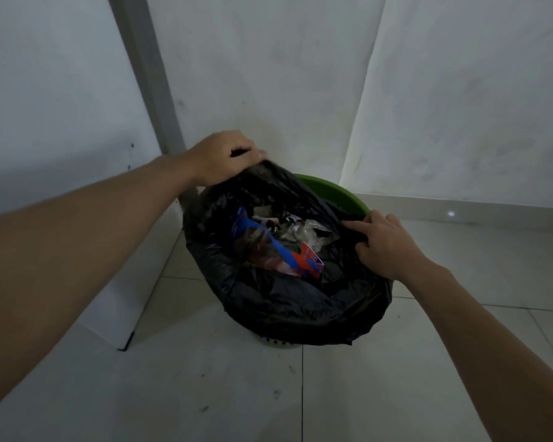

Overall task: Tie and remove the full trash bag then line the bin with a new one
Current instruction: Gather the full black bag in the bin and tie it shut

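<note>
Head view: bag (300,301), black thin plastic, seated in bin (336,191), green, standing on tiled floor (237,384) in a corner of pale walls (268,74); bag mouth open, near edge folded down over the bin's rim, far rim bare; trash (284,250) inside, wrappers and clear film, filling it near the top. Left hand (224,157): fingers curled round a bunched edge of bag at the far left, lifted off the rim. Right hand (387,244): fingers and thumb pinching the bag's edge at the right, beside the bare rim. Handling, by judgement: soft, slippery, easily torn; load probably light; best held by gathered edge plastic on opposite sides, leaving enough slack to knot.
</note>
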`<move>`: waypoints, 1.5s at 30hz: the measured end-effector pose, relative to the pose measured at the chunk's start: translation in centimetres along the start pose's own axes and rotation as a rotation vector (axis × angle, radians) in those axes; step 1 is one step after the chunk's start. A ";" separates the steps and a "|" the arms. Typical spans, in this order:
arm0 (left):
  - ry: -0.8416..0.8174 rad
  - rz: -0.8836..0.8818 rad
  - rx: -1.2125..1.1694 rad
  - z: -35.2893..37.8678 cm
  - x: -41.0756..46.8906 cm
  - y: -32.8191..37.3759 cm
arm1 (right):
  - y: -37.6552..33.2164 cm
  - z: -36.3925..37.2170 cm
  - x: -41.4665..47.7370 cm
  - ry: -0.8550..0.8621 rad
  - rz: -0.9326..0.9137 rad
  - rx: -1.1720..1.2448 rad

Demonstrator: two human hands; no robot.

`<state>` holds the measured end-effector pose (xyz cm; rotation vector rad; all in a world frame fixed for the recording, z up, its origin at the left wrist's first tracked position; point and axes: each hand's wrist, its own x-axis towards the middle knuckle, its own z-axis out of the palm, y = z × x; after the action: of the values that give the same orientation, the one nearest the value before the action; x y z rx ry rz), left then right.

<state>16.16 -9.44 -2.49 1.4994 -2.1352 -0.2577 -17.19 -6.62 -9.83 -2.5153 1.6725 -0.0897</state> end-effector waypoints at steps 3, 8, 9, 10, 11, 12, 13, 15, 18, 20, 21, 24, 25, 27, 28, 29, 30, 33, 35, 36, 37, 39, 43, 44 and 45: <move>-0.256 -0.094 0.153 -0.8 -2.5 -0.8 | -0.2 -0.2 -0.1 -0.018 0.006 0.009; 0.107 0.184 0.289 -2.8 -6.1 2.0 | -0.3 -1.0 -0.1 -0.069 -0.006 0.009; 0.228 0.274 0.294 -3.3 -6.2 2.9 | -0.3 -1.2 -0.1 -0.077 -0.005 0.011; 0.313 0.332 0.289 -3.8 -6.4 3.8 | -0.3 -1.3 -0.1 -0.085 -0.003 0.015; 0.361 0.359 0.271 -4.2 -6.5 4.4 | -0.4 -1.4 -0.2 -0.089 -0.001 0.016; 0.377 0.342 0.255 -4.3 -6.8 4.7 | -0.4 -1.4 -0.2 -0.091 -0.002 0.009; 0.371 0.277 0.230 -4.0 -7.0 4.5 | -0.4 -1.4 -0.2 -0.096 -0.004 0.000; 0.293 -0.024 0.090 -2.6 -8.0 3.2 | -0.3 -1.4 -0.2 -0.105 -0.010 -0.004; 0.033 -0.477 -0.210 0.0 -10.5 1.5 | -0.3 -1.4 -0.1 -0.102 -0.012 0.002; -0.170 -0.393 -0.035 1.3 -12.3 1.1 | -0.3 -1.1 -0.2 -0.079 -0.008 0.000; -0.243 -0.317 0.103 2.1 -12.9 1.1 | -0.4 -0.9 -0.2 -0.059 -0.002 -0.007; -0.291 -0.231 0.381 4.6 -14.4 1.3 | -0.7 -0.4 -0.4 -0.024 0.025 -0.017; -0.255 -0.239 0.387 5.3 -14.6 1.1 | -0.8 -0.3 -0.6 -0.001 0.031 -0.001; -0.177 -0.224 0.360 6.0 -14.8 1.1 | -0.6 0.0 -1.3 0.127 -0.013 0.096; -0.142 -0.194 0.367 6.3 -14.9 0.8 | -0.5 0.1 -2.0 0.223 -0.039 0.211; -0.103 -0.154 0.375 6.5 -15.0 0.5 | -0.5 0.2 -2.9 0.326 -0.045 0.361; -0.065 -0.126 0.369 6.7 -15.0 0.3 | -0.6 0.3 -3.8 0.416 -0.007 0.519; 0.045 -0.157 0.287 7.7 -15.2 0.1 | -0.7 1.9 -6.4 0.536 0.346 1.002; 0.110 -0.168 0.239 8.2 -15.3 0.2 | -1.0 3.2 -8.1 0.312 0.637 1.280; 0.133 -0.161 0.231 8.4 -15.3 0.1 | -1.3 3.9 -9.2 0.103 0.719 1.329; 0.151 -0.149 0.225 8.4 -15.3 0.1 | -2.0 4.5 -10.3 -0.110 0.737 1.327; 0.180 -0.133 0.207 8.5 -15.3 0.0 | -3.9 4.4 -11.6 -0.363 0.669 1.252; 0.195 -0.114 0.192 8.7 -15.3 0.0 | -7.0 0.8 -10.6 -0.337 0.548 1.066; 0.188 -0.119 0.197 8.6 -15.3 0.0 | -7.4 -0.7 -10.4 -0.344 0.537 0.969; 0.178 -0.126 0.206 8.5 -15.2 0.0 | -7.7 -2.3 -10.3 -0.358 0.519 0.839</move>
<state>15.71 3.42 -14.32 1.7073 -1.9770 0.0534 -14.38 5.64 -6.32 -1.3704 1.6105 -0.2198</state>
